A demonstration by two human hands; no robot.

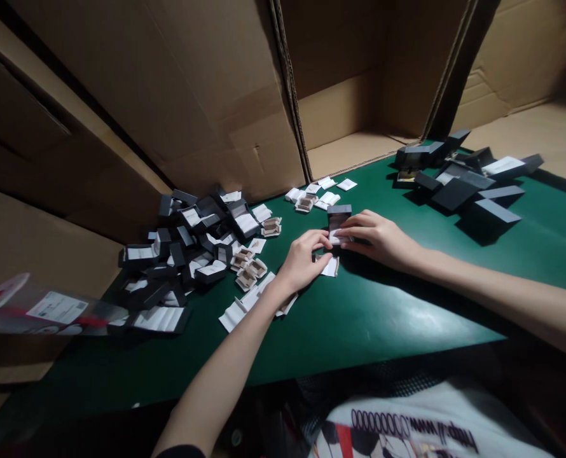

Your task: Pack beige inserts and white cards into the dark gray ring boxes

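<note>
A small dark jewelry box (339,215) stands on the green table with its lid raised and a white lining inside. My right hand (378,240) grips it from the right, fingers over its front and inner part. From the left, my left hand (304,257) closes on the box's near left corner with bent fingers and thumb. Just below my left thumb lies a white folded card insert (331,266), partly covered by the hand. More white inserts (242,307) lie under and beside my left forearm, some hidden by it.
Many open dark boxes (207,222) are heaped at left, with small card inserts (249,273) beside them. Other inserts (328,200) lie behind. More dark boxes (459,184) sit at far right. Cardboard walls (207,95) border the table; a plastic bag (58,308) lies left.
</note>
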